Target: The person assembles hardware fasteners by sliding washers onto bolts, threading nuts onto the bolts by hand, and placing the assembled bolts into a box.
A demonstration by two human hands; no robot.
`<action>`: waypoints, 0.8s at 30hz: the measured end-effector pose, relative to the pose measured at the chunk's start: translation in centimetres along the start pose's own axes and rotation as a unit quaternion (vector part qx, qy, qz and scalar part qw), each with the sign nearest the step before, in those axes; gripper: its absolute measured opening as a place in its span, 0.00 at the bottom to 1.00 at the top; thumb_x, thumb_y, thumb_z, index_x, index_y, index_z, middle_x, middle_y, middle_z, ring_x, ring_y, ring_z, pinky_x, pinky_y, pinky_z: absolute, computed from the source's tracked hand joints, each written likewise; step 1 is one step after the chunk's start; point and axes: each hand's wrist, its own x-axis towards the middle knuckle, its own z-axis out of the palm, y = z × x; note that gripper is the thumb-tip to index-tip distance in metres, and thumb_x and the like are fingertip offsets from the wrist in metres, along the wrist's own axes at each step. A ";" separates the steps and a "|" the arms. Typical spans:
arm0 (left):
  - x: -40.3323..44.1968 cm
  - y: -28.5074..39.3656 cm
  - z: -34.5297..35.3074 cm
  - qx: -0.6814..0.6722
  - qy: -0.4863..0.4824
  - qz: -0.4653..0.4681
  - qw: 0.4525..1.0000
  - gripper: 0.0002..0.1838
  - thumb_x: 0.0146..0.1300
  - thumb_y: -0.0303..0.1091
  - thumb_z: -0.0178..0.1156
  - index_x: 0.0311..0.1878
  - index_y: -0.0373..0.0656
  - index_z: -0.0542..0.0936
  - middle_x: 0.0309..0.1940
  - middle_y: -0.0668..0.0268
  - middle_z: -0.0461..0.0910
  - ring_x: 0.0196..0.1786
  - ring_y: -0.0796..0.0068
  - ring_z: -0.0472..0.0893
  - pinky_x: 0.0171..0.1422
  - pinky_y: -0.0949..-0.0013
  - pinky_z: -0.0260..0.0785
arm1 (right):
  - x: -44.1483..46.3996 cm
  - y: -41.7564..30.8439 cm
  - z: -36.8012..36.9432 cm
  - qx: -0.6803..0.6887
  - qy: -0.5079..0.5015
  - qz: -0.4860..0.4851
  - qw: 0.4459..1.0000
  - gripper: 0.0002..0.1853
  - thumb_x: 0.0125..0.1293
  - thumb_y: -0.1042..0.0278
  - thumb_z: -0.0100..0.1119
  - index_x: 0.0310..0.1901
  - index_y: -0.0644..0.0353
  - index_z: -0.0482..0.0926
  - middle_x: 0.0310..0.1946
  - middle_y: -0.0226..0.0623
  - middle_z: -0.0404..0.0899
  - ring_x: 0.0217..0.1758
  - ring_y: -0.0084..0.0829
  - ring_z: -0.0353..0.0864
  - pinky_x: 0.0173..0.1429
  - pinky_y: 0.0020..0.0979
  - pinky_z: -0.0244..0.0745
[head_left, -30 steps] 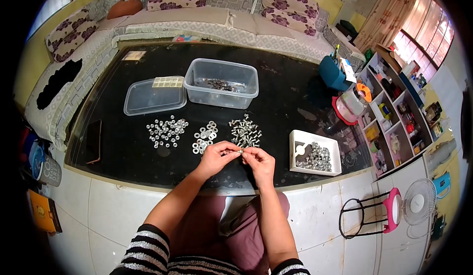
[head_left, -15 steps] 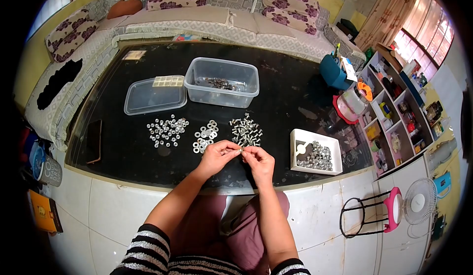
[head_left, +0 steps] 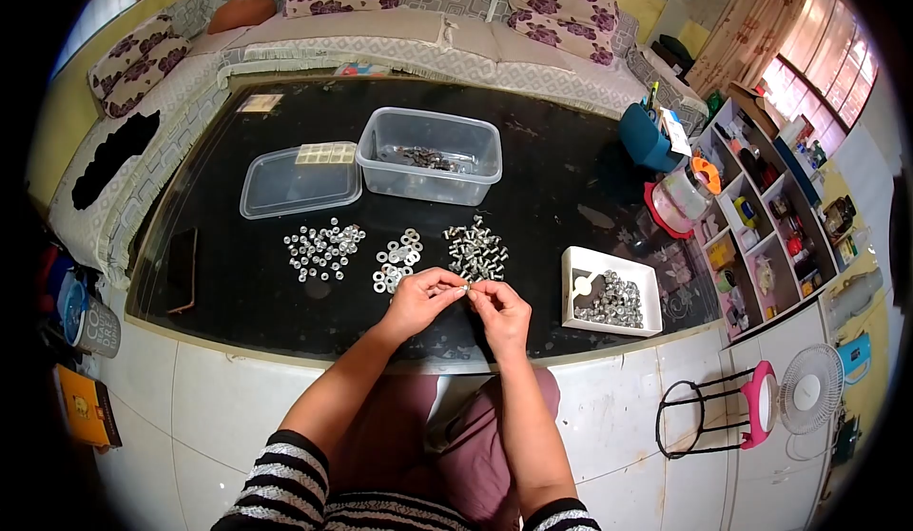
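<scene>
My left hand [head_left: 421, 301] and my right hand [head_left: 501, 314] meet at the fingertips over the near part of the black table. Both are closed in a pinch around one small metal piece [head_left: 467, 288], mostly covered by the fingers; it looks like a bolt with hardware on it, but I cannot be sure. Just beyond my hands lies a pile of short bolts [head_left: 477, 250]. Left of it are flat washers [head_left: 397, 259], and farther left spread small nuts [head_left: 323, 249]. On the right, a white box [head_left: 652, 316] holds many metal pieces like assembled bolts [head_left: 616, 301].
A clear plastic tub [head_left: 428, 189] with some small hardware inside stands behind the piles, its lid [head_left: 285, 189] beside it. A phone [head_left: 183, 270] lies at the left. A teal holder [head_left: 647, 139] and a jar [head_left: 677, 200] stand at the right, near a shelf unit [head_left: 761, 217].
My hands stay together in nearly the same place, with only slight finger movement. The view has shifted very slightly; the piles and containers look the same.
</scene>
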 end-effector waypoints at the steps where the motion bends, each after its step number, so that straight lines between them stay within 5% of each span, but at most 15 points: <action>1: 0.0 -0.1 0.0 0.002 0.001 -0.006 1.000 0.06 0.54 0.24 0.58 0.35 0.36 0.76 0.30 0.67 0.78 0.31 0.85 0.75 0.36 0.81 0.68 | 0.0 0.0 0.0 0.000 -0.002 0.003 1.000 0.04 0.53 0.78 0.58 0.31 0.67 0.77 0.25 0.29 0.75 0.25 0.15 0.72 0.30 0.17 0.69; 11: -0.1 -0.3 0.4 0.004 -0.011 0.010 1.000 0.05 0.58 0.26 0.53 0.36 0.37 0.69 0.28 0.67 0.74 0.30 0.84 0.74 0.35 0.78 0.69 | 0.1 0.3 0.4 0.093 -0.017 0.047 0.994 0.05 0.55 0.76 0.57 0.33 0.67 0.76 0.25 0.30 0.76 0.26 0.16 0.73 0.30 0.17 0.72; 19: -0.2 1.3 0.1 0.201 -0.032 0.095 0.974 0.06 0.60 0.30 0.46 0.34 0.36 0.65 0.27 0.56 0.66 0.30 0.57 0.70 0.35 0.64 0.63 | 0.1 -0.2 0.7 0.169 -0.026 0.083 0.982 0.06 0.56 0.76 0.56 0.34 0.68 0.76 0.27 0.31 0.76 0.27 0.17 0.74 0.32 0.18 0.73; 24: -0.1 1.3 0.3 0.225 -0.030 0.131 0.965 0.05 0.59 0.29 0.46 0.33 0.37 0.66 0.28 0.56 0.66 0.30 0.55 0.70 0.34 0.63 0.62 | 0.0 -0.2 0.5 0.170 -0.043 0.099 0.980 0.06 0.56 0.75 0.56 0.34 0.68 0.76 0.27 0.31 0.76 0.26 0.17 0.73 0.31 0.18 0.73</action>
